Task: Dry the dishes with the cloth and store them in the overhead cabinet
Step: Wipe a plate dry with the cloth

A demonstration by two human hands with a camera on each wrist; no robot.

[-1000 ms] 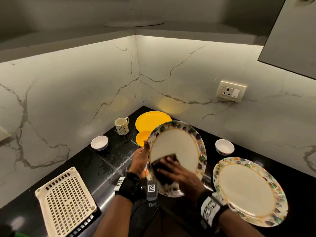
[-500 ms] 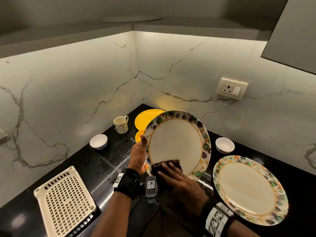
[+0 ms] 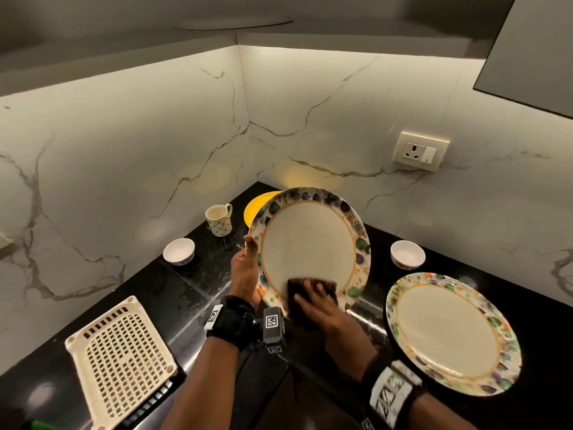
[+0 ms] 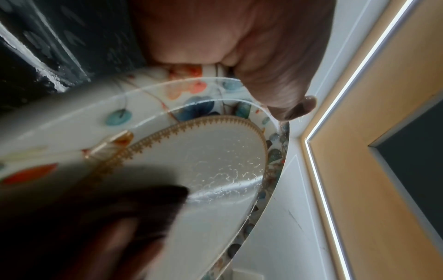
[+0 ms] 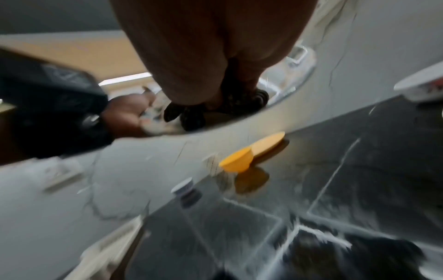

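Floral plate (image 3: 310,240) stands tilted above the black tabletop (image 3: 186,293), left hand (image 3: 245,274) clamped on its left rim. Right hand (image 3: 316,305) presses a dark cloth (image 3: 294,290) flat-fingered against the plate's near face.

left hand (image 3: 245,274) raised, thumb hooked forward, right hand (image 3: 313,305) pressing flat-fingered

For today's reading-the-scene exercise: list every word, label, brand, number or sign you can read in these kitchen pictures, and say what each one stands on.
No readable words, brands or numbers appear in any view.
Square black-and-white code marker on the left wrist strap: a pattern, not text.
Square code marker on the wrist camera unit: a pattern only.
Black-and-white markers on the right wrist band: patterns only.
Wall socket: no lettering visible.
Patterned mug and held plate: decoration only.
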